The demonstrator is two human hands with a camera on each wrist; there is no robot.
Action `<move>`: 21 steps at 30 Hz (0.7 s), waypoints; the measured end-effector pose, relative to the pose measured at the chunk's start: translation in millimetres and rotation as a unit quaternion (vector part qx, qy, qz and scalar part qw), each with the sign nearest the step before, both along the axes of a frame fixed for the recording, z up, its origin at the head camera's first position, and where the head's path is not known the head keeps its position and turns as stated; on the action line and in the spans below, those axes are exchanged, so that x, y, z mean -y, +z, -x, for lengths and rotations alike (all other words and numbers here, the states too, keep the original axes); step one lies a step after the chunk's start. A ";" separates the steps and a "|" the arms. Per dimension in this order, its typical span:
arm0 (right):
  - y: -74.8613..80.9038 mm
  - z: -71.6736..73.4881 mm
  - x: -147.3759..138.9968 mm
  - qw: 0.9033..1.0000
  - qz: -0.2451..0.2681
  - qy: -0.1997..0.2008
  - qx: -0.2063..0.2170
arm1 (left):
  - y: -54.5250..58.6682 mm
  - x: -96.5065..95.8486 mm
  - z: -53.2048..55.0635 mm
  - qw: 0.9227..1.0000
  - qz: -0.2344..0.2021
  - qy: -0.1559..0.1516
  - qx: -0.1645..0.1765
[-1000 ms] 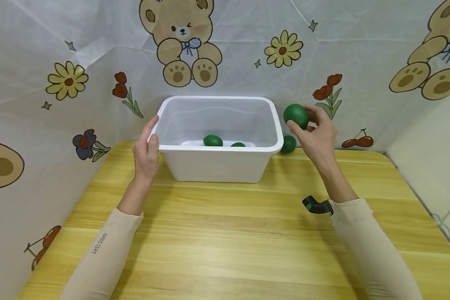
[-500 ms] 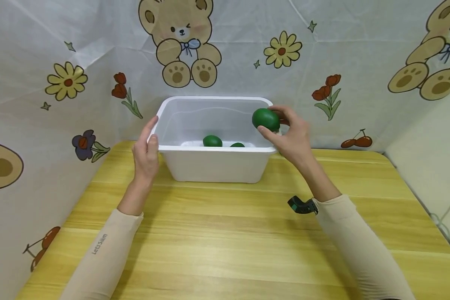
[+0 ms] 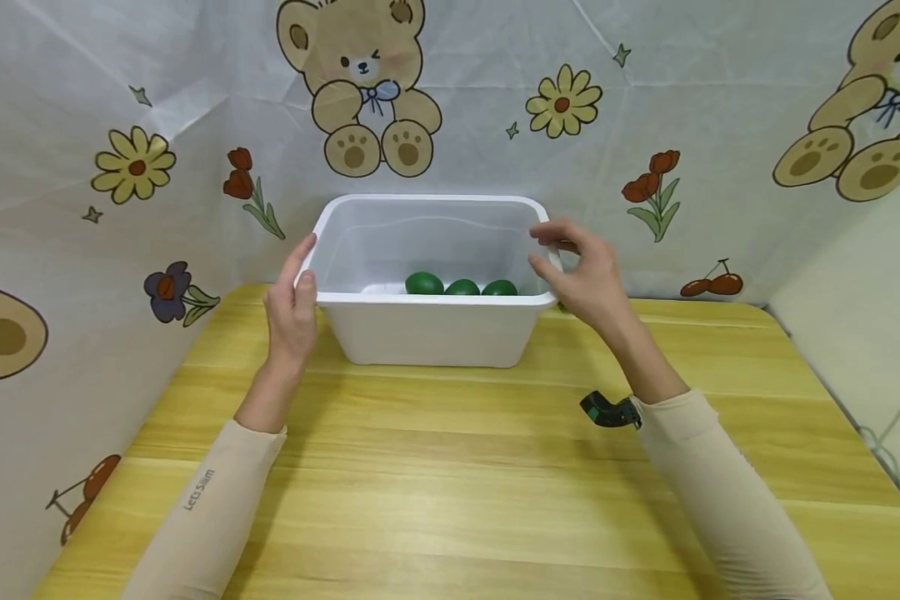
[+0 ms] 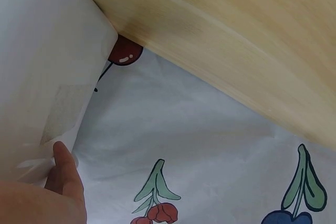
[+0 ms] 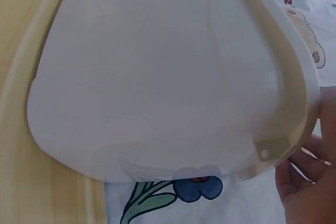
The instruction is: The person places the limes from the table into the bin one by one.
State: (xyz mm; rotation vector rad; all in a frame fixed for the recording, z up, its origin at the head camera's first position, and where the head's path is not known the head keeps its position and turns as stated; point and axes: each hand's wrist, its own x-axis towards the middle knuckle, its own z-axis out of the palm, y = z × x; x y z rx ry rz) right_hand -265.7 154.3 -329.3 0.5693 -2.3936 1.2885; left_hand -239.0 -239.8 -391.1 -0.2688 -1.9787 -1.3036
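A white plastic bin [image 3: 435, 333] stands upright on the wooden table by the wall. In it lie a smooth dark-green oval ball [image 3: 423, 283], a second green ball [image 3: 462, 287] and a third green ball [image 3: 500, 288], their lower parts hidden by the front wall. My left hand [image 3: 294, 312] holds the bin's left rim, thumb at the front corner; in the left wrist view its fingers [image 4: 64, 163] touch the side wall. Over the right rim my right hand [image 3: 587, 271] hovers, thumb and fingers apart, holding nothing. A sliver of green shows below it, beside the bin.
The wooden table [image 3: 435, 483] stretches in front of the bin. Behind it hangs a white cloth [image 3: 487, 50] printed with bears and flowers. A black strap device [image 3: 610, 410] sits on the right wrist.
My right hand carried a green ball leftward over the bin's right rim and let it go. Three balls now show inside, where two showed before. The left hand stayed on the rim.
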 end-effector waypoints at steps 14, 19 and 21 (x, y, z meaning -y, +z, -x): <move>-16.8 9.0 -24.2 0.994 0.079 -0.078 0.003 | -0.3 -0.4 -0.7 1.000 -0.001 0.000 0.010; -24.6 14.7 -32.4 0.993 0.083 -0.086 0.024 | -0.3 -0.6 -0.4 1.000 -0.001 -0.001 0.008; -29.5 17.6 -36.5 0.991 0.090 -0.093 0.041 | -1.0 -0.4 0.0 1.000 -0.001 -0.002 0.007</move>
